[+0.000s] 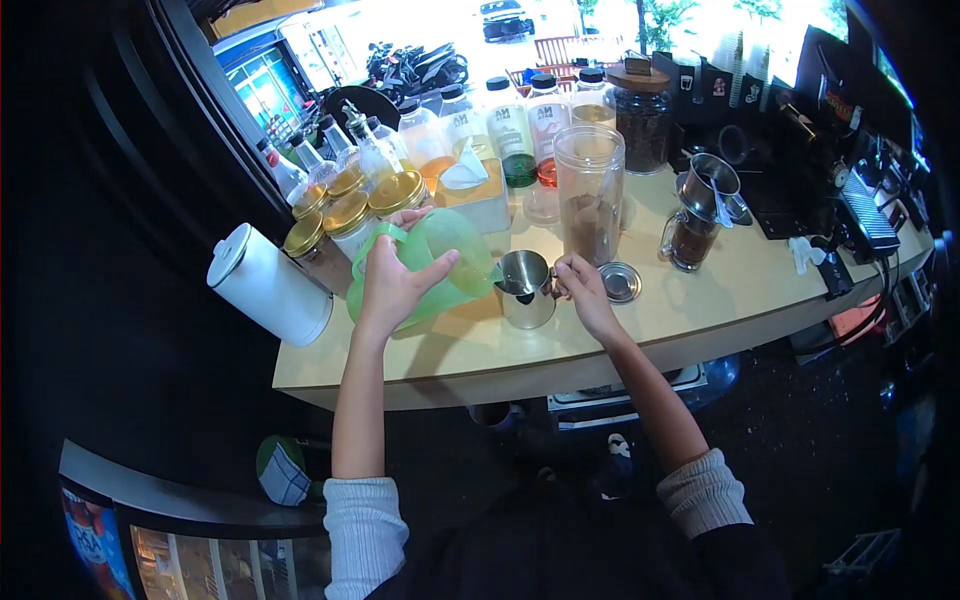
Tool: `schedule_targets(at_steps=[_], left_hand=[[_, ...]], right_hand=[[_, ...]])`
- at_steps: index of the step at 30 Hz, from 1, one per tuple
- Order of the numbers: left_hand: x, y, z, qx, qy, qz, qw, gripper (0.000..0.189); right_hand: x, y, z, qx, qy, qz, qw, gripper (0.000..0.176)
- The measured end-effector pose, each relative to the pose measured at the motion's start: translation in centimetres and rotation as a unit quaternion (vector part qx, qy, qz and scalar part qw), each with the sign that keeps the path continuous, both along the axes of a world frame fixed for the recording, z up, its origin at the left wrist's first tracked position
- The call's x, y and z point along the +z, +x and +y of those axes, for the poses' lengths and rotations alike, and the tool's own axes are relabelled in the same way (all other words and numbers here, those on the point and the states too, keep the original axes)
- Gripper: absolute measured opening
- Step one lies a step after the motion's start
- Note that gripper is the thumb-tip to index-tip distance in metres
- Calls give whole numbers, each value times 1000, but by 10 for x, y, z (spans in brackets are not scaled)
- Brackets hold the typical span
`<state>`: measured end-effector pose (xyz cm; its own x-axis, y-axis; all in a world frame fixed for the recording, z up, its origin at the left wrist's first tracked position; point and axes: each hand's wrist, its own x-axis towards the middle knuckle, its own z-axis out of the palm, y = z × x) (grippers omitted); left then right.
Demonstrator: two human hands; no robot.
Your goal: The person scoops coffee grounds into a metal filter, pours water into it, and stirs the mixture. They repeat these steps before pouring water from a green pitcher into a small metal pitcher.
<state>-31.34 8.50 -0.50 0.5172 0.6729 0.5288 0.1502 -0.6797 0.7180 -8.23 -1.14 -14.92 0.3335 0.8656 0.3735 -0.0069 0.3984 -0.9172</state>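
Note:
My left hand (400, 270) is closed round the handle of a green translucent pitcher (450, 262), which is tilted to the right. Its spout is at the rim of a steel cup (526, 290) on the counter. My right hand (585, 290) holds that cup by its handle, on the right side. Just behind the cup stands a tall clear jar (592, 205) with brown contents. A round metal lid (620, 283) lies to the right of my right hand.
Gold-lidded jars (347, 213) and a white jug (268, 280) stand at the left of the counter (450, 358). Bottles (512, 135) line the back beside a tissue box (483, 200). A glass mug (692, 240) with a strainer (712, 175) is on the right.

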Motion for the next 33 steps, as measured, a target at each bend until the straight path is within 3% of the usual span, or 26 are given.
schedule_targets(at_steps=[33], left_hand=[[13,-3,-9,30,56,31,997,57]], right_hand=[[3,-4,-3,-1,1,13,1000,22]])
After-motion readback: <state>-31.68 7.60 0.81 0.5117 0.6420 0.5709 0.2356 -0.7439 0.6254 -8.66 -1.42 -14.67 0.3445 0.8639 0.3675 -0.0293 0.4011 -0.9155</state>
